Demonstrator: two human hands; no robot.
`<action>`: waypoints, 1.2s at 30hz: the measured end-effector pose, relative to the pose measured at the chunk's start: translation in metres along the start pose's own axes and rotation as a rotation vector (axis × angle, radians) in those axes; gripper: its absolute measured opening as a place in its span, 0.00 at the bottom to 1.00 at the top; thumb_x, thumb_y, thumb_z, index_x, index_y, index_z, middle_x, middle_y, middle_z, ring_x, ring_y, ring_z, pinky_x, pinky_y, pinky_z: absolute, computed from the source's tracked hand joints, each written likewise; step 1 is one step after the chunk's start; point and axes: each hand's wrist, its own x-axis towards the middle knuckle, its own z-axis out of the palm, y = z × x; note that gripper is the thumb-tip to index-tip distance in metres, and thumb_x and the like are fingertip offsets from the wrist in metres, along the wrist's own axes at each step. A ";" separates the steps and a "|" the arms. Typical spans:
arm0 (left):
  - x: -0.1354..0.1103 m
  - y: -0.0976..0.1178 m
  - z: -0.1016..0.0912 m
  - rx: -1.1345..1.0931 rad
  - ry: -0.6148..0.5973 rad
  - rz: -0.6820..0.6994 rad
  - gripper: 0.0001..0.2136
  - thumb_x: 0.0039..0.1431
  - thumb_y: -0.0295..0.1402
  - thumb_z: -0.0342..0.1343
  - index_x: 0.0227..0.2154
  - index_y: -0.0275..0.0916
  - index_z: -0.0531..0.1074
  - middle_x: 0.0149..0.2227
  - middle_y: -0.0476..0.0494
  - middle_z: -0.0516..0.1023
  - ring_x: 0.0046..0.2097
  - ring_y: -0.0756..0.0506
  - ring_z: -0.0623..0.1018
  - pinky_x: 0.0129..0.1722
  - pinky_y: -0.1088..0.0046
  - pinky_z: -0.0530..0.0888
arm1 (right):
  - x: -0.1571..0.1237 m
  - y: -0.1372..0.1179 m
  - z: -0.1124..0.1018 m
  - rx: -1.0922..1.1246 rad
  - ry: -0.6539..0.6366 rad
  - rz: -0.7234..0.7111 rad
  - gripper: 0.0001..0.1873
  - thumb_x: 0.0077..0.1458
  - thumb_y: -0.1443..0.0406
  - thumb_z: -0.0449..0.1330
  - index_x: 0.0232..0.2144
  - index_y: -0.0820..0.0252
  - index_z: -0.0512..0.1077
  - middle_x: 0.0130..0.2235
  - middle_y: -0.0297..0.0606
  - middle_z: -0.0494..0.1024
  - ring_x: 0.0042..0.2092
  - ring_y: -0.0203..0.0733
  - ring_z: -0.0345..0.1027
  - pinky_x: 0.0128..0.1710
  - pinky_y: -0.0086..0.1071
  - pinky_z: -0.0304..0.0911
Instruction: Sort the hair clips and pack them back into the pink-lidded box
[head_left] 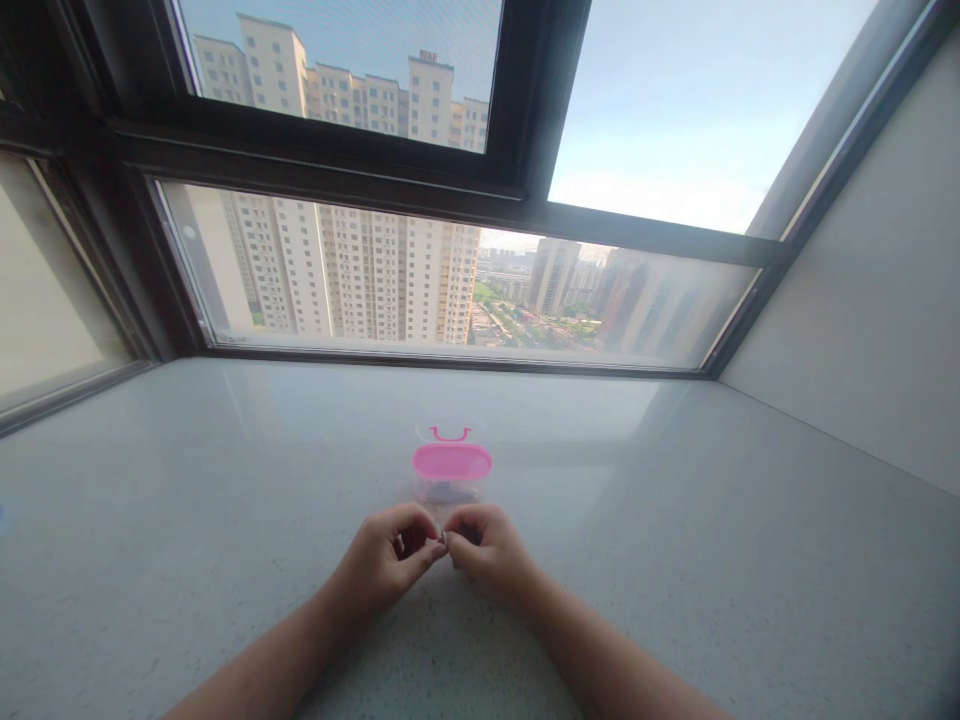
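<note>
My left hand (390, 555) and my right hand (491, 550) meet fingertip to fingertip low over the pale speckled sill. Both are closed in a pinch around a tiny whitish piece (443, 538), mostly covered by the fingers, so its kind is unclear. Just beyond the hands stands a small clear plastic box (420, 488) with a pink rim (451, 462). Something dark shows through its wall. Behind it lies a clear lid with a pink curved handle (450, 437).
The speckled sill (187, 520) runs back to a dark-framed window (450, 362). A white wall (877, 290) borders it on the right. At the far left edge a bit of something blue (2, 514) shows. Tall buildings stand outside.
</note>
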 end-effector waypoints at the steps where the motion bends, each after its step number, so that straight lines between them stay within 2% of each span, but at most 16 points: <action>1: 0.000 0.000 0.000 -0.011 0.010 -0.002 0.09 0.49 0.38 0.56 0.25 0.36 0.69 0.20 0.52 0.65 0.23 0.52 0.62 0.22 0.78 0.59 | 0.000 -0.001 0.000 0.016 -0.008 0.010 0.08 0.41 0.73 0.52 0.16 0.64 0.68 0.15 0.29 0.63 0.19 0.29 0.52 0.18 0.24 0.47; 6: 0.000 0.000 0.001 -0.028 -0.004 0.005 0.08 0.49 0.37 0.56 0.26 0.37 0.70 0.21 0.53 0.64 0.24 0.52 0.63 0.23 0.78 0.60 | -0.001 -0.004 -0.002 0.058 -0.046 0.049 0.08 0.42 0.72 0.53 0.16 0.64 0.68 0.15 0.29 0.65 0.17 0.28 0.53 0.17 0.23 0.47; 8: 0.000 0.000 0.000 -0.016 -0.003 0.009 0.09 0.49 0.38 0.55 0.27 0.37 0.70 0.22 0.52 0.65 0.24 0.52 0.64 0.23 0.78 0.61 | -0.001 -0.005 -0.004 0.094 -0.020 0.065 0.07 0.42 0.72 0.53 0.17 0.64 0.68 0.15 0.29 0.64 0.17 0.28 0.52 0.17 0.23 0.47; 13: 0.003 -0.001 -0.008 0.098 0.162 0.013 0.08 0.53 0.35 0.51 0.27 0.37 0.71 0.23 0.49 0.69 0.26 0.50 0.67 0.25 0.77 0.63 | 0.002 -0.005 -0.011 0.180 0.146 0.126 0.07 0.41 0.70 0.51 0.19 0.64 0.68 0.13 0.26 0.61 0.15 0.27 0.50 0.14 0.22 0.45; 16: 0.005 -0.002 -0.015 0.216 0.197 0.038 0.08 0.53 0.33 0.50 0.28 0.38 0.73 0.26 0.47 0.71 0.28 0.48 0.69 0.28 0.75 0.64 | 0.005 -0.004 -0.012 0.192 0.158 0.138 0.06 0.41 0.69 0.51 0.19 0.64 0.68 0.13 0.27 0.61 0.14 0.27 0.49 0.13 0.22 0.44; 21: 0.006 -0.002 -0.023 0.374 0.055 0.004 0.06 0.46 0.34 0.55 0.21 0.38 0.73 0.26 0.47 0.71 0.28 0.47 0.69 0.29 0.74 0.63 | 0.005 -0.001 -0.010 0.155 0.144 0.129 0.06 0.40 0.69 0.52 0.18 0.64 0.68 0.13 0.27 0.62 0.14 0.27 0.49 0.15 0.22 0.45; 27: 0.002 -0.001 -0.024 0.496 0.008 -0.089 0.05 0.41 0.34 0.58 0.22 0.39 0.70 0.27 0.48 0.70 0.30 0.47 0.70 0.29 0.74 0.61 | 0.005 0.002 -0.009 0.130 0.139 0.115 0.06 0.41 0.70 0.52 0.19 0.64 0.69 0.13 0.27 0.62 0.15 0.27 0.50 0.15 0.22 0.46; 36: -0.001 -0.002 -0.022 0.507 -0.105 -0.144 0.04 0.47 0.34 0.54 0.22 0.39 0.69 0.29 0.46 0.71 0.32 0.46 0.71 0.31 0.73 0.60 | 0.004 0.001 -0.009 0.111 0.129 0.129 0.06 0.42 0.70 0.52 0.19 0.64 0.68 0.14 0.28 0.63 0.15 0.27 0.51 0.16 0.22 0.47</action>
